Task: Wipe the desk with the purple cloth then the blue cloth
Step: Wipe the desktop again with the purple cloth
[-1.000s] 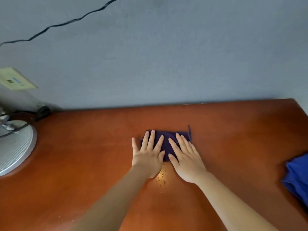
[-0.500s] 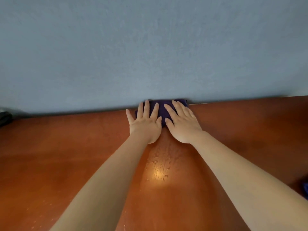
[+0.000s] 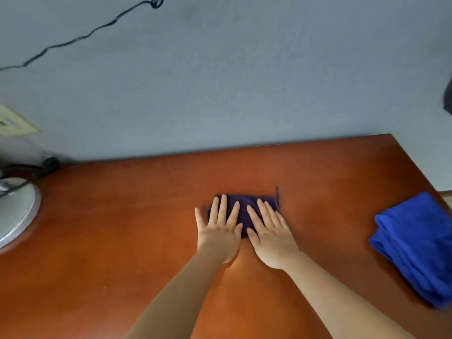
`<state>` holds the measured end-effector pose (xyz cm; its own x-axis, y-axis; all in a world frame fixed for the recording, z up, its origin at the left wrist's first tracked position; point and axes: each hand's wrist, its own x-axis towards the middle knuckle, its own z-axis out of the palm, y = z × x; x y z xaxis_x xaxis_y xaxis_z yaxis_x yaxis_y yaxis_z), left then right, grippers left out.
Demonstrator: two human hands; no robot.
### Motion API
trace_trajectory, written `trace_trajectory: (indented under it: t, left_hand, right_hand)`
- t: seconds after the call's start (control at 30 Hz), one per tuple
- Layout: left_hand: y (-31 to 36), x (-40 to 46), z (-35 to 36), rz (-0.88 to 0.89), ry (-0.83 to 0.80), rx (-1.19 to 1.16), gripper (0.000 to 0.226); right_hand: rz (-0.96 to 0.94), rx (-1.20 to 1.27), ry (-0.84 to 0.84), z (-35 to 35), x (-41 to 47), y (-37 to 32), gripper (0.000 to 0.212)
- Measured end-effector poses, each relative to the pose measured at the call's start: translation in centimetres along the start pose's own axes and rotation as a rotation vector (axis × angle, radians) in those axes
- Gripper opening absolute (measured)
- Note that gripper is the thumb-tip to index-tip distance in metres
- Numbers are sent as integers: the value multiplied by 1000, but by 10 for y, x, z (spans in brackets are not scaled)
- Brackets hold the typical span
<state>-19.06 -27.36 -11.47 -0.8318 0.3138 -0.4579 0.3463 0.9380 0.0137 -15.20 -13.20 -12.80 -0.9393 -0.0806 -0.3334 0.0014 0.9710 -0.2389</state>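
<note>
A folded purple cloth lies on the reddish-brown desk, a little right of its middle. My left hand presses flat on the cloth's left part with straight, spread fingers. Beside it, my right hand presses flat on the right part, fingers also straight. Most of the cloth is hidden under the two hands. A folded blue cloth rests at the desk's right edge, apart from both hands.
A round silver lamp or stand base with a black cable sits at the desk's left end. The grey wall runs along the far edge, with a black cord on it and a pale outlet plate at left.
Both hands pushed the purple cloth away to the desk's far edge by the wall, then drew it back toward me to mid-desk. The blue cloth is in fuller view now.
</note>
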Motion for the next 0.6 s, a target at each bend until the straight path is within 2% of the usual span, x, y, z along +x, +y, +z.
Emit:
trace_trajectory:
  t: [0.1,0.2,0.6]
  left_hand:
    - [2,-10,4,17,15,22,55]
    - [3,6,-7,22,26,26,55]
    - [18,156,-71,-78,137,-30,55]
  right_hand:
    - [11,11,-2,1,-13,0,73]
    - [11,9,-7,-13,5,11,58]
    - [-31,17,85,-72,152,77,57]
